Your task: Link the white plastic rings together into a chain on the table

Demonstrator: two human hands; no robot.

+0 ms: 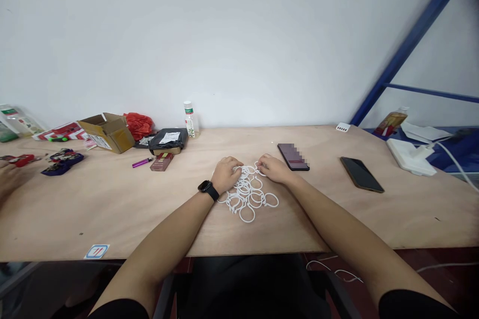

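A pile of white plastic rings with small clasps, like curtain rings, lies on the wooden table in front of me. My left hand, with a black watch on its wrist, rests at the pile's upper left, its fingers curled onto the rings there. At the upper right of the pile, my right hand pinches a white ring between thumb and fingers. The fingertips of both hands are partly hidden, and the hands are a short way apart.
Two phones, one near my right hand and another farther right, lie on the table. A power strip is at the right edge. Leftward are a bottle, a black parcel, an open carton and another person's hand.
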